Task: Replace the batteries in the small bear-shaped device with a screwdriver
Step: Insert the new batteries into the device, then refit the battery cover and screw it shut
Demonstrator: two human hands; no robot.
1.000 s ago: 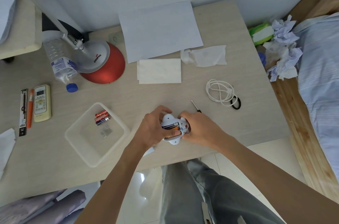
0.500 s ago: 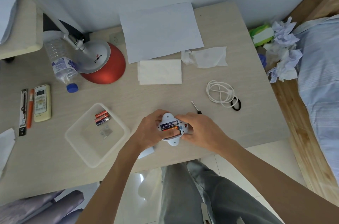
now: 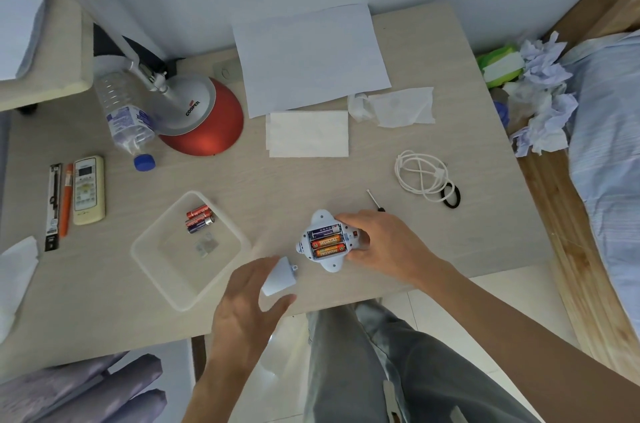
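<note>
Screwdriver (image 3: 375, 200) near device (image 3: 323, 240), loose batteries (image 3: 199, 220) in tray (image 3: 180, 270)

A red-based desk lamp (image 3: 204, 121) stands far left on the table (image 3: 294, 180); a plastic water bottle (image 3: 126, 117) lies beside it; further left, a remote control (image 3: 88, 190) and an orange pen (image 3: 65, 201) lie side by side; far centre lie a paper sheet (image 3: 308, 55) and a folded tissue (image 3: 308, 134); right, a coiled white cable (image 3: 420, 176) touches a black hair tie (image 3: 452, 195).

The left hand (image 3: 249, 298) has left the bear device (image 3: 323, 240) for the cover (image 3: 280, 275).
</note>
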